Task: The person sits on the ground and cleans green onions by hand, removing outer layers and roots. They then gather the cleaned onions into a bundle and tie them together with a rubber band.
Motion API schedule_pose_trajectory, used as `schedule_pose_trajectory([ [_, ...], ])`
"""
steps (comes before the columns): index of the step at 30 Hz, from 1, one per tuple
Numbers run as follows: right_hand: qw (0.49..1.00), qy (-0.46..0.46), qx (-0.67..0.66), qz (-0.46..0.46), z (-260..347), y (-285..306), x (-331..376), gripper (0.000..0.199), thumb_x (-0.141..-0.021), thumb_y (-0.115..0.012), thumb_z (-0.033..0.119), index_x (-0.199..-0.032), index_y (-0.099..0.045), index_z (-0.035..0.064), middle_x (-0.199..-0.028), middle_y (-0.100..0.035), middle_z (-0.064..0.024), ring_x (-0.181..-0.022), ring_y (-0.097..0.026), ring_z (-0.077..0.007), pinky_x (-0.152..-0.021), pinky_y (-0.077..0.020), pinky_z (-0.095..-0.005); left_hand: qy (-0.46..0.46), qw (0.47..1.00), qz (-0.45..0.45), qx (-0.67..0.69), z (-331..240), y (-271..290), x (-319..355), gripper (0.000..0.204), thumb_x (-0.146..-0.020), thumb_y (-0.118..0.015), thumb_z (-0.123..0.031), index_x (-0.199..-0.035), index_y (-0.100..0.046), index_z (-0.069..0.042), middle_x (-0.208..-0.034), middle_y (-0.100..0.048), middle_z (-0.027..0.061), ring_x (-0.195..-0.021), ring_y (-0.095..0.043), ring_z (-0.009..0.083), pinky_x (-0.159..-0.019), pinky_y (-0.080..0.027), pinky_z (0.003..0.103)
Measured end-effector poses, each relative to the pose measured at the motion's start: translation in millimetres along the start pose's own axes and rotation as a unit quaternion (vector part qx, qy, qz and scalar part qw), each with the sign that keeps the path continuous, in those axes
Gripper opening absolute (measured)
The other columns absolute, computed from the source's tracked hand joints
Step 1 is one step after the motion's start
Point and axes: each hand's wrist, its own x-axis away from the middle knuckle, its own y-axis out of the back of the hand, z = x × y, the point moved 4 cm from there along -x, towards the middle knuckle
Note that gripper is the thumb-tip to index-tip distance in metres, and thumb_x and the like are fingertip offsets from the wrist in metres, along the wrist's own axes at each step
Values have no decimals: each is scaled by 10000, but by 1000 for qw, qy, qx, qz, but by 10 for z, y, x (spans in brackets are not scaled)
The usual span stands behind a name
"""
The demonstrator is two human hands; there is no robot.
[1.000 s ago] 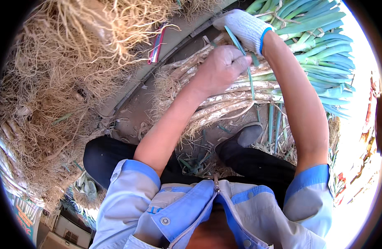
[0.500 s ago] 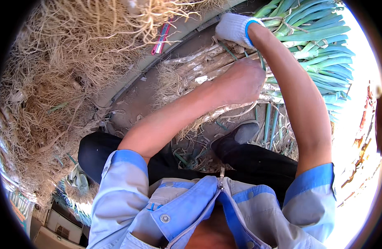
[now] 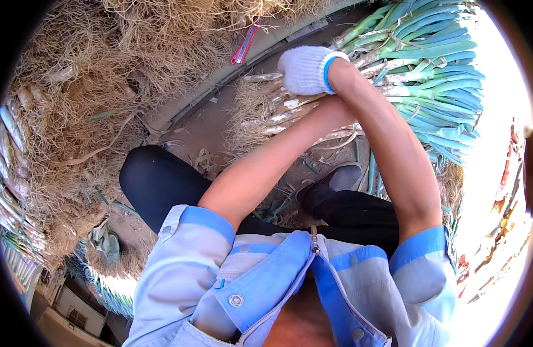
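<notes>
A bundle of long green onions [image 3: 298, 103] lies on the ground before me, roots to the left and green leaves [image 3: 434, 69] to the right. My right hand [image 3: 308, 70], in a white knitted glove with a blue cuff, is closed in a fist over the white stalks near the root end. What its fingers hold, if anything, is hidden. My bare left forearm [image 3: 289, 136] crosses under the right one. The left hand itself is hidden behind the right wrist and forearm, by the stalks.
A pink-red utility knife [image 3: 245, 45] lies at the edge of a curved ledge [image 3: 205, 92]. Large heaps of rooted onions [image 3: 104, 69] fill the left and far side. A grey-green cloth [image 3: 105, 242] lies at the lower left. Leaf scraps [image 3: 275, 211] litter the ground by my shoe [image 3: 338, 179].
My gloved right hand has moved left and nearer, toward the root end. The left hand has gone right, beneath the right forearm, and the forearms now cross. Green strips between the hands no longer show.
</notes>
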Motion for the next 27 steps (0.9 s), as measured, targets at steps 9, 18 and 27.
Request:
schedule_pose_trajectory([
  [9, 997, 16, 64, -44, 428, -175, 376, 211, -752, -618, 138, -863, -755, 23, -858, -723, -221, -809, -725, -367, -700, -577, -445, 212, 940, -266, -10, -52, -139, -97, 403, -925, -549, -280, -671, -586, 32, -690, -589, 277, -679, -591, 452, -640, -425, 502],
  [18, 987, -41, -30, -149, 577, -383, 573, 142, -746, -641, 132, -783, -747, 46, -772, -716, -189, -731, -725, -353, -617, -573, -449, 108, 946, -295, -77, 72, -270, -170, 385, -929, -527, -237, -696, -625, 54, -726, -603, 280, -730, -579, 466, -699, -420, 531],
  [27, 587, -55, -525, -614, 200, -85, 1449, 241, -906, -660, 227, -1005, -645, 9, -760, -644, -97, -657, -632, -224, -677, -517, -312, 134, 954, -254, -88, 238, -230, -68, 350, -935, -529, -197, -720, -654, 50, -799, -629, 290, -780, -594, 462, -757, -457, 521],
])
